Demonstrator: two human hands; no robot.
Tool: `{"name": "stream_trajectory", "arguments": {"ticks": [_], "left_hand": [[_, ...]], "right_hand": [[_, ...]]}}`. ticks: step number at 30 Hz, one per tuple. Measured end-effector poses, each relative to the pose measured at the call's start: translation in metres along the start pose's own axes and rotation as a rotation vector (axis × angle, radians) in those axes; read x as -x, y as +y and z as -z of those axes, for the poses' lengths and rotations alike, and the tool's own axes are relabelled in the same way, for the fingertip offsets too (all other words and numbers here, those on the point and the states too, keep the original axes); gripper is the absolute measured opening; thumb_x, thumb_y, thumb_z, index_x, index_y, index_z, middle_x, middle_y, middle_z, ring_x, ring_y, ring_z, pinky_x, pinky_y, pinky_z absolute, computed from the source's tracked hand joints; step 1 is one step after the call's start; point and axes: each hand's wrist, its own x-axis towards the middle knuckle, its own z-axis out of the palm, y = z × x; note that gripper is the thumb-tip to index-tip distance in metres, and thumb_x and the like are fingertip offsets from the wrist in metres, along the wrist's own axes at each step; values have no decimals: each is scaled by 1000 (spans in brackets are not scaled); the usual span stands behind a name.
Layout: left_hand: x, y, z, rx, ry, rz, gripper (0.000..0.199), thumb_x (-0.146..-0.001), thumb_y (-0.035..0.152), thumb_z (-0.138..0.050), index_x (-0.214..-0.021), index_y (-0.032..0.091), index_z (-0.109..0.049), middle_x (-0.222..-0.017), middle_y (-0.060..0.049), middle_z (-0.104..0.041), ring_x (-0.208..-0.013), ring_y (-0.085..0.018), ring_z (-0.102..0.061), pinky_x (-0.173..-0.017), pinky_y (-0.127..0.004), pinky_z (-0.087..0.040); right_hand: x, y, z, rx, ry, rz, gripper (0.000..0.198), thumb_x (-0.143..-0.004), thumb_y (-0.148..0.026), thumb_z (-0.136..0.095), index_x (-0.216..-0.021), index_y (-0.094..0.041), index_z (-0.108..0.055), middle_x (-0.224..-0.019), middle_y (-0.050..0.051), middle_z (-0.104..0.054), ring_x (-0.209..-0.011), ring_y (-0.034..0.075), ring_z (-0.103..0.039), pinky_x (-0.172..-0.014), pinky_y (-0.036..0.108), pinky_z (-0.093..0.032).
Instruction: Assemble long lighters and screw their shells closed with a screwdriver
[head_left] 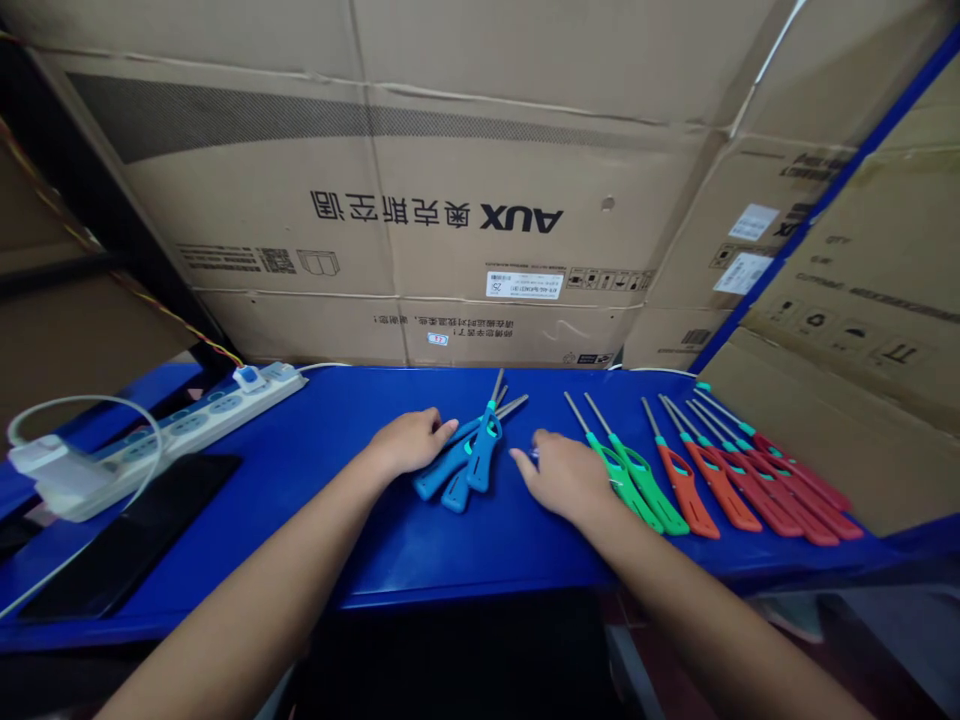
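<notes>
The left hand rests at the left edge of a loose heap of blue lighters in the middle of the blue table. Its fingers are bent down, partly hidden, and I cannot tell whether they grip a lighter. The right hand is to the right of the heap and apart from it, thumb and forefinger loosely curved (something small may be between them, but I cannot tell), beside two green lighters. Farther right lie orange lighters, then overlapping red lighters, metal tips toward the far side. On the left are a white power strip and, nearer, a flat black slab. Printed cardboard stands along the far edge.
</notes>
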Motion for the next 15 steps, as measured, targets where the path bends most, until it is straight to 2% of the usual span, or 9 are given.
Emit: {"name": "stream_trajectory", "arguments": {"ticks": [3,5,10,15], "left_hand": [[-6,-14,5,1,10,11,45,-96,54,-34,-109,19,-60,-104,-13,-72,-97,-29,-66,-73,-34,-45],[-10,-20,5,4,-1,3,42,-96,49,-36,-114,20,-60,-107,-12,-72,-99,-29,-66,-75,-33,-46],[-12,-14,-2,21,5,-81,46,-99,51,-30,-113,21,-63,-114,-11,-70,-106,-26,-63,-87,-34,-46],[-12,-3,-1,23,68,-178,48,-99,52,-29,-116,21,-63,-117,-11,-65,-112,-26,-58,-95,-38,-44]], "right_hand": [[6,39,1,97,69,-85,54,-99,-44,-33,-139,-13,-51,-130,24,-58,-104,35,-67,-77,42,-51],[7,64,-1,141,59,-147,55,-98,-41,-37,-144,-13,-48,-131,24,-57,-99,34,-68,-75,42,-51],[4,105,-9,173,38,-236,51,-100,-41,-30,-137,-16,-56,-125,20,-59,-100,33,-68,-77,42,-51],[-7,123,2,162,38,-318,51,-98,-43,-37,-126,-8,-61,-126,28,-57,-103,40,-66,-80,49,-51]]}}
